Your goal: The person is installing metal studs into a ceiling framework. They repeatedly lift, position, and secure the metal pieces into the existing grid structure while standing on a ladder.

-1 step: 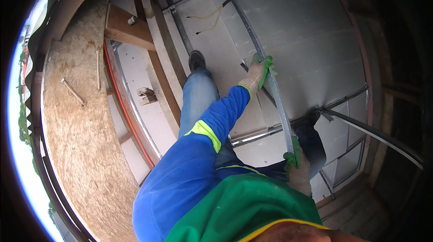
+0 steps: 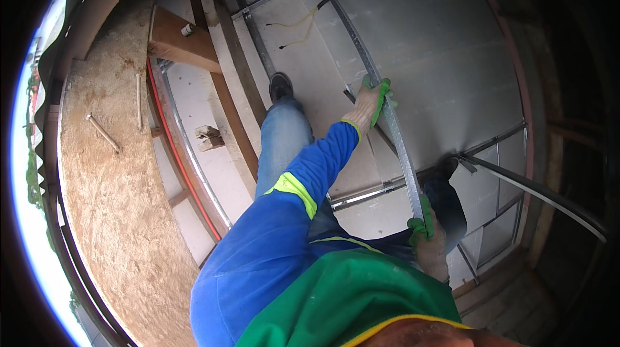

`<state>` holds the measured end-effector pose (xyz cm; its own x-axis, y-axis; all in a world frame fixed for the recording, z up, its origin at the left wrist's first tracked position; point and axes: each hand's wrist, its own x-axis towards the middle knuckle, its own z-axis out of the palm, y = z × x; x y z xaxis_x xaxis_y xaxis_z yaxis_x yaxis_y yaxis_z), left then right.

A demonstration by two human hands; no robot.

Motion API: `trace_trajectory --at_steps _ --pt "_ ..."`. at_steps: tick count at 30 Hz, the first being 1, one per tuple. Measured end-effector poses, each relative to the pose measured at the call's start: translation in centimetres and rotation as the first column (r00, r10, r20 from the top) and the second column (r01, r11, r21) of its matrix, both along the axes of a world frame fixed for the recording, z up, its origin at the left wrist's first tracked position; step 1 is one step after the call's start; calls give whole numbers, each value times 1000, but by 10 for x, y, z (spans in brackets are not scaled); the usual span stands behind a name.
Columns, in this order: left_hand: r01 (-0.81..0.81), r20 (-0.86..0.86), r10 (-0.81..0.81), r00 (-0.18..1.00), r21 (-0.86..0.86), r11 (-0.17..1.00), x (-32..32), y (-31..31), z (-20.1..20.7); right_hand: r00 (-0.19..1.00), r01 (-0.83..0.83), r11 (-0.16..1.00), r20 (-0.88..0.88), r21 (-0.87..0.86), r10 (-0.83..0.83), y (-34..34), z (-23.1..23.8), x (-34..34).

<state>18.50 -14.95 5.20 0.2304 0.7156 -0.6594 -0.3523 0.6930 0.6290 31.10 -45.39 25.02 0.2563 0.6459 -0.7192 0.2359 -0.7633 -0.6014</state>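
A long grey metal profile (image 2: pixel 352 31) runs from the far middle of the view down toward my body. My left hand (image 2: pixel 372 103), in a white knitted glove with green coating, is wrapped round its middle stretch. At the near end my right hand (image 2: pixel 429 236), gloved alike, grips the same profile; part of that hand is hidden beside my green shirt. Beneath the profile lie pale ceiling panels (image 2: pixel 445 56) and a thin metal bar (image 2: pixel 383 138) close to my left hand.
A wooden beam (image 2: pixel 184 43) and a rough board (image 2: pixel 110 192) with two bolts stand at left, beside a red cable (image 2: pixel 169 134). Another metal profile (image 2: pixel 536 185) slants at right. Yellowish wires (image 2: pixel 303 30) lie on the far panels. My left shoe (image 2: pixel 280 86) rests next to a timber.
My right hand has shifted very slightly down and to the right. Both hands keep their hold on the metal profile, which hardly moves.
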Motion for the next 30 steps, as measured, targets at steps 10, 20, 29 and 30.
trace_trajectory --at_steps 10,20,29,30 --pt "44 -233 -17 972 110 993 35 25 10 920 316 945 -215 -90 -328 36 30 33" --pt "9 -229 33 973 178 984 81 53 1 947 239 971 -228 31 -226 84 91 67" --pt "-81 106 82 991 -17 997 104 84 49 991 -4 1000 131 -29 8 128 139 103" --pt "-98 104 98 990 -8 995 103 89 47 991 -3 1000 136 -24 7 134 140 102"
